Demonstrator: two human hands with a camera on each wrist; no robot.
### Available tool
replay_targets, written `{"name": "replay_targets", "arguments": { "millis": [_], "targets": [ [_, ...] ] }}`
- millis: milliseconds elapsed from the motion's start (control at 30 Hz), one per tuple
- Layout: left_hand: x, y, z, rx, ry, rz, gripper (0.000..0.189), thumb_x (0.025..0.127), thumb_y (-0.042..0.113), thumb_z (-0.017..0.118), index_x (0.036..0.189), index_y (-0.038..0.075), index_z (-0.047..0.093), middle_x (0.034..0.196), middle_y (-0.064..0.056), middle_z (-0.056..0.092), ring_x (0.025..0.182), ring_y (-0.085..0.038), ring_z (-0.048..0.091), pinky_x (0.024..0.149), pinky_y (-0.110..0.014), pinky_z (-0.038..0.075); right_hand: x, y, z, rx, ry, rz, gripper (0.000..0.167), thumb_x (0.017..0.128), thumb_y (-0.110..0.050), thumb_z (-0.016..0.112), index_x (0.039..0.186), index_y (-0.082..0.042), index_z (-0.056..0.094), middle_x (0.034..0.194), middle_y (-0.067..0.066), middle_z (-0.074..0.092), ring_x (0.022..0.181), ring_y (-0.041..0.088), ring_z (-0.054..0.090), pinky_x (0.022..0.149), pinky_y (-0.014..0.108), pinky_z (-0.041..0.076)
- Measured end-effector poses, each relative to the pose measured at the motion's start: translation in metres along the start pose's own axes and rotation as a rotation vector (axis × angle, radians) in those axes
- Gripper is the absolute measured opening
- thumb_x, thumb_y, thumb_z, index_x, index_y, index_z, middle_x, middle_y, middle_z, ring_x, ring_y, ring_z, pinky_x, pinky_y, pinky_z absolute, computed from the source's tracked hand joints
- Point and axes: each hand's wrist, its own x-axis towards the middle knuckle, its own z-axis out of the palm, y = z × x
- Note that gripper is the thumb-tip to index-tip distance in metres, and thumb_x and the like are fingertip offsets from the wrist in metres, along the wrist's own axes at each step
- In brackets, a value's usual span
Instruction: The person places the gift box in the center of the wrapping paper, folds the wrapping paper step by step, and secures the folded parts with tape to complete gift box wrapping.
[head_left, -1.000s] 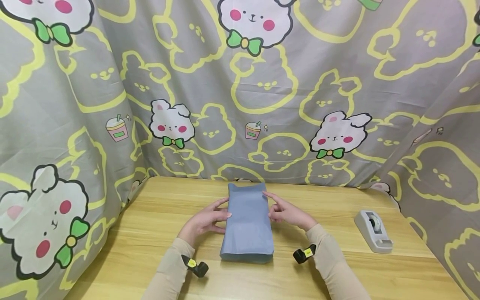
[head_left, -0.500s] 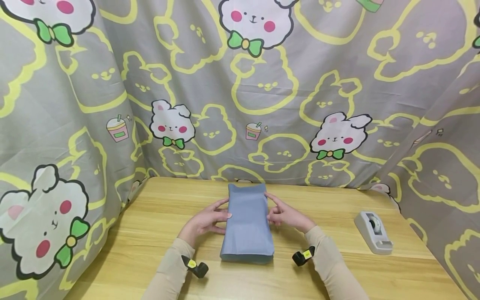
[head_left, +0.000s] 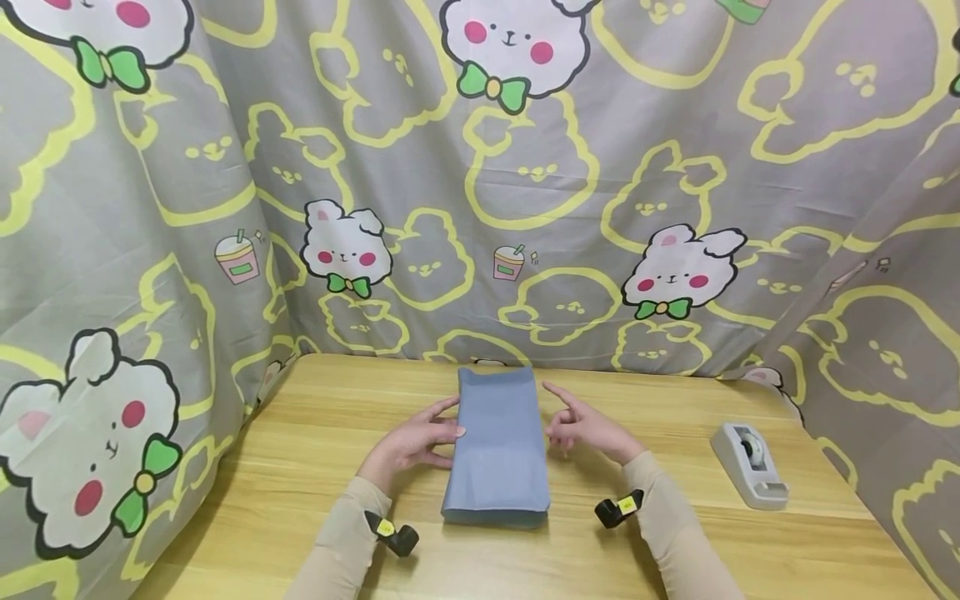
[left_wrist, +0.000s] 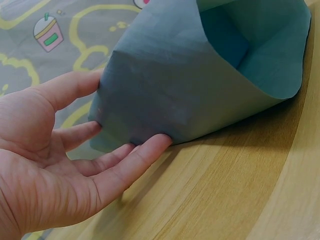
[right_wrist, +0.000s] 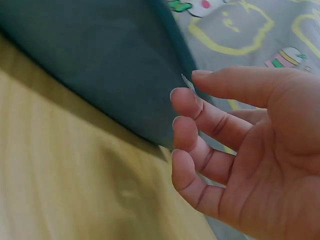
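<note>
A blue-grey sheet of wrapping paper [head_left: 498, 442], formed into a sleeve, lies lengthwise on the table. Its near end gapes in the left wrist view, where a darker blue surface [left_wrist: 225, 37] shows inside. My left hand [head_left: 412, 437] rests against the sleeve's left side, its fingertips touching the paper and the fingers mostly straight. Just off the sleeve's right side is my right hand [head_left: 588, 429], index finger extended and other fingers bent. Between its thumb and a fingertip it pinches a small piece of clear tape [right_wrist: 188, 84].
A grey tape dispenser [head_left: 750, 467] with a roll in it stands at the right of the wooden table [head_left: 315, 467]. Patterned curtain [head_left: 420, 167] hangs behind and along both sides of the table.
My right hand has drawn back a little to the right, its index fingertip coming away from the sleeve's edge. The left hand and the sleeve have stayed in place.
</note>
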Motion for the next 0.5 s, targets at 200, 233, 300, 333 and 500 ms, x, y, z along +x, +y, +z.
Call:
{"name": "replay_targets", "arguments": {
  "millis": [200,233,300,333,500],
  "targets": [
    [-0.0010,0.0011,-0.0004,-0.012,-0.004,-0.002,0.079,0.092,0.013,0.065,0.156,0.019,0.019,0.155,-0.025,0.027,0.117,-0.027,0.053,0.083,-0.050,0.056,-0.0028,-0.0015,-0.0079,0.095,0.000,-0.029,0.071,0.100,-0.011,0.050,0.157,-0.024,0.009,0.089,0.017,0.062,0.074,0.019,0.055,0.070,0.033,0.051],
    [-0.0011,0.0012,-0.0004,-0.014,-0.004,-0.003,0.079,0.092,0.013,0.065,0.156,0.019,0.019,0.155,-0.025,0.027,0.117,-0.027,0.052,0.083,-0.050,0.056,-0.0022,-0.0014,-0.0076,0.107,-0.008,-0.030,0.071,0.101,-0.011,0.050,0.157,-0.025,0.009,0.089,0.015,0.061,0.075,0.020,0.055,0.071,0.033,0.050],
    [-0.0011,0.0013,-0.0001,-0.012,-0.004,-0.001,0.079,0.092,0.014,0.065,0.156,0.019,0.019,0.155,-0.025,0.027,0.118,-0.028,0.052,0.083,-0.050,0.056,-0.0004,-0.0013,-0.0057,0.121,-0.032,-0.035,0.071,0.101,-0.012,0.050,0.157,-0.025,0.008,0.088,0.010,0.061,0.078,0.020,0.056,0.072,0.032,0.050],
    [-0.0010,0.0012,0.0001,-0.010,-0.002,-0.001,0.079,0.092,0.014,0.065,0.156,0.019,0.019,0.155,-0.025,0.027,0.118,-0.028,0.051,0.083,-0.050,0.056,0.0006,-0.0013,-0.0046,0.119,-0.044,-0.040,0.072,0.101,-0.012,0.051,0.157,-0.025,0.007,0.088,0.008,0.061,0.078,0.019,0.055,0.072,0.032,0.050],
    [-0.0005,0.0010,0.0007,-0.001,0.006,-0.004,0.079,0.091,0.015,0.066,0.156,0.020,0.020,0.154,-0.025,0.028,0.119,-0.029,0.050,0.082,-0.049,0.056,0.0033,-0.0035,0.0012,0.090,-0.077,-0.052,0.076,0.099,-0.010,0.052,0.158,-0.020,0.004,0.086,0.002,0.061,0.073,0.013,0.055,0.069,0.029,0.048]
  ]
}}
